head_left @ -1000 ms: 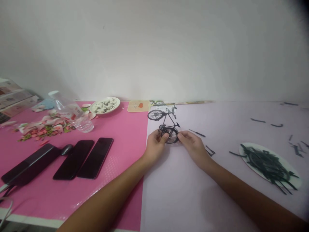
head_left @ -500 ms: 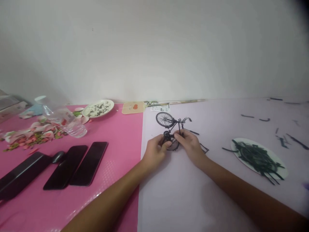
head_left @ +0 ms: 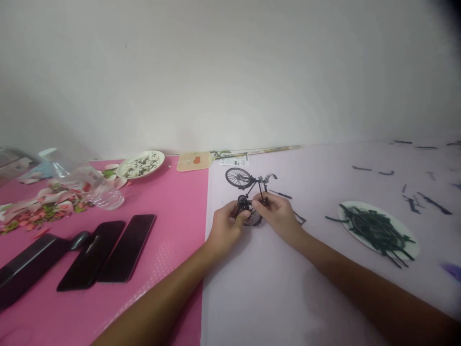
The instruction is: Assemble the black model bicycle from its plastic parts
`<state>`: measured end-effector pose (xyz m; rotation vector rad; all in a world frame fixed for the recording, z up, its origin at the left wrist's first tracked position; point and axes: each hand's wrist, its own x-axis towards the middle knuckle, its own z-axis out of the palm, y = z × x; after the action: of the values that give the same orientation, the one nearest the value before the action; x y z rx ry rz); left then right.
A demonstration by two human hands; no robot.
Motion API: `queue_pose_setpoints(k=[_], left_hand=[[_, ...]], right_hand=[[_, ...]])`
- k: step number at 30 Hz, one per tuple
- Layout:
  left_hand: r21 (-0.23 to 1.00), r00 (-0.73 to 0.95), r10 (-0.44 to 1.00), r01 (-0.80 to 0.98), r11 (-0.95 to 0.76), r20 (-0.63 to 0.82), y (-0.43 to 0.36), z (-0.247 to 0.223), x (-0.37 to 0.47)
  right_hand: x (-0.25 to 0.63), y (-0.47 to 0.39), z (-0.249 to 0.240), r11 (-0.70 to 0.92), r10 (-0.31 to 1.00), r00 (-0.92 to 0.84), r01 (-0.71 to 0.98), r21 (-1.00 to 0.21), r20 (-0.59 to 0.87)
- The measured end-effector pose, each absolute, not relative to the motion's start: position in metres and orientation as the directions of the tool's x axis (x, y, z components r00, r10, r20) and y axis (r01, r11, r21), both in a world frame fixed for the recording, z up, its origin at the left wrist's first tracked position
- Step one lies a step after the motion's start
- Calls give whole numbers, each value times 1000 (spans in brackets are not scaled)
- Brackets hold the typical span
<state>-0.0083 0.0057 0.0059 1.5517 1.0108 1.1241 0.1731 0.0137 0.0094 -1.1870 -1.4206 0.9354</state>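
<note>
A small black model bicycle (head_left: 239, 178) is held between both hands over the white sheet, with one spoked wheel farther off and the other close to my fingers. My left hand (head_left: 227, 226) pinches the near wheel and the part beside it between thumb and fingers. From the other side, my right hand (head_left: 279, 214) closes on the frame, its thumb and index finger by the near wheel. My fingers hide part of the frame. Just beyond the right hand lies a thin black rod (head_left: 280, 194). A small black rectangular frame piece (head_left: 299, 218) shows beside the right wrist.
On the right stands a white plate (head_left: 414, 250) heaped with dark strips, with several loose black pieces (head_left: 434, 203) behind it. Two phones (head_left: 127, 247), a clear bottle (head_left: 82, 180), petals (head_left: 39, 206) and a plate of white bits (head_left: 158, 154) occupy the pink left side.
The camera view has shifted slightly, so most of the scene sits a little farther left. Both hands keep their hold on the model bicycle, with little other visible change.
</note>
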Motion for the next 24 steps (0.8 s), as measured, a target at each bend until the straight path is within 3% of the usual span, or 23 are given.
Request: queue_pose_setpoints(k=[9,14,17,20,24], left_hand=[[989,168,975,-56,-136,144,15,1,-9],[985,87,990,-138,-102,114,25,0,-13],[987,32,990,-93,-133,137,31,-3,-17],[986,-41,986,-29,-162,161,35,-7,-21],[983,-136,974,-6,-185,183,40,-9,-26]], right_hand=[[185,19,20,293,952,26,231,-928,307],[204,31,27,288,905,201,356,-889,374],[219,40,31,334,855,164,550,-766,492],[236,47,38,359,828,6,763,-537,561],[252,50,46,180,924,23,855,-487,383]])
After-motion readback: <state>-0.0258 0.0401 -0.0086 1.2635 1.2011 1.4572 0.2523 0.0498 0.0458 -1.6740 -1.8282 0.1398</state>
